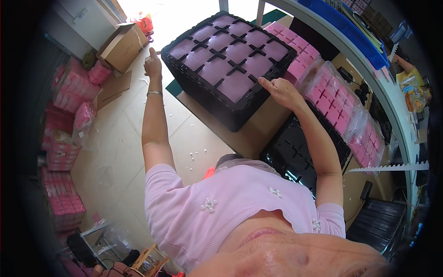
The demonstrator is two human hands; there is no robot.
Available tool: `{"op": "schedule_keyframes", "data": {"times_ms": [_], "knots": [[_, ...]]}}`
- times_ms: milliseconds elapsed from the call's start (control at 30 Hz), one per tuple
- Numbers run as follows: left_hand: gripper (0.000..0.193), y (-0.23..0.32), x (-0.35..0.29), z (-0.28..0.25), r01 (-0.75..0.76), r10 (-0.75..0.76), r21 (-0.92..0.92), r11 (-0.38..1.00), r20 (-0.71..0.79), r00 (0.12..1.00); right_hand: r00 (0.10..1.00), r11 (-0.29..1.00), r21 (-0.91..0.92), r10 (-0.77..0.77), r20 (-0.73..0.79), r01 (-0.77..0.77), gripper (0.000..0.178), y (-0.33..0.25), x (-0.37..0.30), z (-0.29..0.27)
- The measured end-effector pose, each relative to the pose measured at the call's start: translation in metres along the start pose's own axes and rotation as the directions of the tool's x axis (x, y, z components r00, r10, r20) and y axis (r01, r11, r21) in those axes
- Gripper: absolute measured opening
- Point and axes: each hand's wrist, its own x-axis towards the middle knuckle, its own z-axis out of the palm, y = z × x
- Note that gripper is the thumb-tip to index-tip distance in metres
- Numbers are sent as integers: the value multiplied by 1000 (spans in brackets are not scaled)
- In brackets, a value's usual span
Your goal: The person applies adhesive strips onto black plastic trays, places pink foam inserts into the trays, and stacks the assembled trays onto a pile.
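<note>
A tall stack of black plastic trays [203,87] stands before me, its top one filled with light purple squares between black cross-shaped dividers. At its near right edge, my right hand [282,92] is closed, thumb on the rim and the other fingers partly hidden. My left hand [152,64], a bracelet on its wrist, is raised just beside the stack's left corner. Its fingers are curled with one digit pointing up, nothing visible in them, and a narrow gap separates it from the trays. Nearer my body on the right lies another black tray [293,147] with cross-shaped dividers.
Pink packs in clear plastic [330,99] line the right side, beside a white curved frame [387,69] holding a blue bin [344,27]. Stacked pink bundles [76,85] and an open cardboard box [122,48] stand left. White bits dot the tiled floor [124,138].
</note>
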Motion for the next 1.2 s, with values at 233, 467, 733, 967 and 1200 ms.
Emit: {"op": "schedule_keyframes", "data": {"times_ms": [233,467,733,967,1200], "knots": [[71,-7,21,5,-100,102,-26,995,137,985,1000,996,-91,-16,-2,15,86,-7,4,-4],[68,-3,16,6,-179,186,-96,979,71,980,998,986,-165,40,51,-31,86,-15,4,-5],[64,-5,0,11,-209,204,-62,976,-78,976,998,975,-220,33,-45,-42,81,-24,-15,-5],[29,-69,-135,24,8,-133,-355,935,-328,935,986,857,499,-54,-157,126,13,52,-110,54],[31,-5,-405,20,476,-54,-341,810,766,641,968,417,878,179,174,-235,5,135,-255,115]]}}
